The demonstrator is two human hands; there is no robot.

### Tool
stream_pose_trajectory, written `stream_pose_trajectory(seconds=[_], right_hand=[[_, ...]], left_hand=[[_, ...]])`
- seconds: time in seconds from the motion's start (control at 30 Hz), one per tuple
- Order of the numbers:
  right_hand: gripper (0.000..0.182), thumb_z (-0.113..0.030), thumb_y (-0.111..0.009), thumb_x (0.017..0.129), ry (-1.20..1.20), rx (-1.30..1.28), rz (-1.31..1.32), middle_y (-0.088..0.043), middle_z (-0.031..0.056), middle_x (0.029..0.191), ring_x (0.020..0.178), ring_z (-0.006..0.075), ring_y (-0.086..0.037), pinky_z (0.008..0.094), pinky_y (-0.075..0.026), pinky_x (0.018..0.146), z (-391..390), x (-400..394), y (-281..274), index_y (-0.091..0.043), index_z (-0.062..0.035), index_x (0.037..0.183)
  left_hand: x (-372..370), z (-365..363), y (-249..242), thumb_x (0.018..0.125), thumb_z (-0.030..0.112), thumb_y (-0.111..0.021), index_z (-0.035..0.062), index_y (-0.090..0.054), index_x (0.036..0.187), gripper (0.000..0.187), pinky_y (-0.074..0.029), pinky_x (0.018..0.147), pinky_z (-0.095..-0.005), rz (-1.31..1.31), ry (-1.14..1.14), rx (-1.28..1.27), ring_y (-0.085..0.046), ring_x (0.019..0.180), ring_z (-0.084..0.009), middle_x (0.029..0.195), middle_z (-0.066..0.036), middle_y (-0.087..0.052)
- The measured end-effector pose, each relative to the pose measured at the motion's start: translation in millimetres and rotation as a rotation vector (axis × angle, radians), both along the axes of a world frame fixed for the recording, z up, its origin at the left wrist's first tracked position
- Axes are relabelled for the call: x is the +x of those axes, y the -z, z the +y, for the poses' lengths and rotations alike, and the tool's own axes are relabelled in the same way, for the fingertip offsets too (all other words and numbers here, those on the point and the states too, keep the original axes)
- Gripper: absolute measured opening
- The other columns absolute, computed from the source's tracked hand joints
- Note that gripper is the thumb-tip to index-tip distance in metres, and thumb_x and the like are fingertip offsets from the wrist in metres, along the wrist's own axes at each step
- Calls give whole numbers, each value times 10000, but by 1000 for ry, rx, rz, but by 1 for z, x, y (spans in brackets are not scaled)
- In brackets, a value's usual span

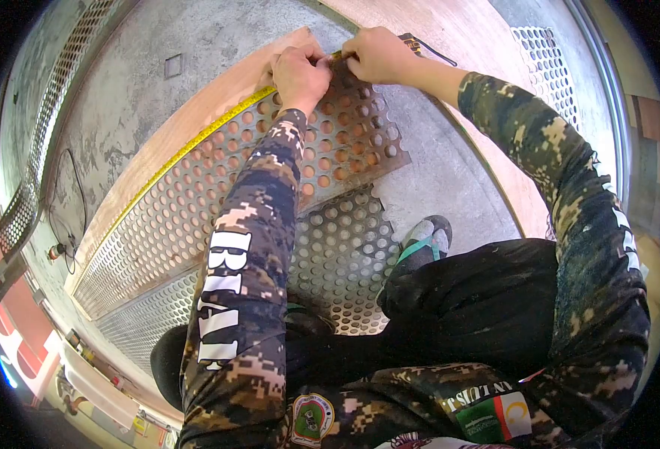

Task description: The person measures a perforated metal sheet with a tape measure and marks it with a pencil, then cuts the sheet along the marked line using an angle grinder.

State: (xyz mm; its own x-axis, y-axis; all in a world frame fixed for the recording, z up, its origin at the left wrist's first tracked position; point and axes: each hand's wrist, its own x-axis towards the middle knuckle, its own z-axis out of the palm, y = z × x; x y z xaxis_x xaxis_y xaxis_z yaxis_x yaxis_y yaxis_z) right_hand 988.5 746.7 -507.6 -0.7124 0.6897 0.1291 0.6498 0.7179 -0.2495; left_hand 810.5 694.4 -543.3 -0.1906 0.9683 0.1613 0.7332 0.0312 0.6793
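A yellow tape measure blade (221, 120) is stretched along the far long edge of a perforated metal sheet (318, 161). My left hand (300, 78) is closed at the sheet's upper corner, its fingers pinching the blade against the edge. Just to its right, my right hand (381, 56) is closed with its fingertips on the tape, where a bit of yellow shows between the hands. My fingers hide the end of the blade. Under the sheet lies a wooden board (143, 172), visible through the round holes.
A second perforated sheet (345, 247) lies nearer, beside my sandalled foot (423, 243). An orange and black object (410, 43) with a dark cord sits beyond my right hand. Another perforated piece (547, 67) is at upper right. A thin cable (64, 202) lies on the grey floor at left.
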Motion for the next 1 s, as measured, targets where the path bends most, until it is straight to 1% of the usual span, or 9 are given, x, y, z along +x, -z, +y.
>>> stream_pose_trajectory(seconds=[0.07,0.23,0.33,0.47,0.6,0.67,0.8,0.93,1.0], right_hand=[[187,-208,-640,828,41,-266,84,-674,175,807,803,360,-649,457,-516,764,8,1,-3,-738,-91,937],[197,-208,-641,832,33,-195,115,-689,190,861,798,374,-650,460,-522,755,4,8,-6,-736,-73,939],[197,-206,-647,835,1,-152,143,-694,179,864,829,360,-649,449,-520,770,5,8,2,-737,-74,950],[192,-191,-653,841,-13,-127,185,-692,164,850,886,336,-642,435,-512,795,5,6,9,-737,-78,972],[192,-184,-653,843,19,-152,145,-690,159,858,887,335,-637,431,-510,803,2,7,2,-737,-78,980],[223,-242,-631,838,14,-131,171,-688,181,835,875,362,-657,461,-527,811,2,6,3,-743,-101,968],[210,-231,-631,835,22,-133,164,-686,178,834,873,355,-657,459,-528,807,2,7,3,-740,-102,960],[157,-207,-626,835,-55,-58,115,-680,187,813,864,348,-658,456,-531,792,3,4,4,-719,-88,880],[144,-198,-623,834,-63,-41,68,-678,191,801,857,347,-659,455,-532,786,2,-1,1,-710,-85,853]], left_hand=[[0,0,1,749,218,-743,123,-745,789,103,-453,816,-438,23,-9,8,-582,880,-328,827,-114,-679],[-2,2,8,753,227,-728,119,-744,791,116,-459,813,-423,-11,23,25,-618,802,-300,774,-108,-680],[-2,3,9,751,211,-715,120,-742,790,103,-459,816,-423,73,19,97,-623,764,-298,748,-103,-675],[0,1,6,746,195,-702,127,-743,794,93,-455,818,-423,69,-9,61,-611,821,-319,791,-98,-682],[0,-1,2,745,186,-694,135,-746,802,92,-450,813,-422,77,-8,66,-589,855,-338,822,-98,-683],[0,0,3,745,185,-694,135,-746,803,93,-447,811,-423,69,-4,60,-588,847,-336,819,-101,-682],[0,-1,1,750,190,-706,130,-746,805,91,-439,808,-425,65,8,60,-585,836,-328,808,-106,-680],[-1,-1,3,755,199,-728,117,-747,808,99,-441,802,-415,74,6,80,-593,828,-321,805,-111,-682],[-1,-1,2,728,190,-740,123,-724,751,72,-442,823,-447,-54,21,20,-564,907,-362,839,-111,-677]])
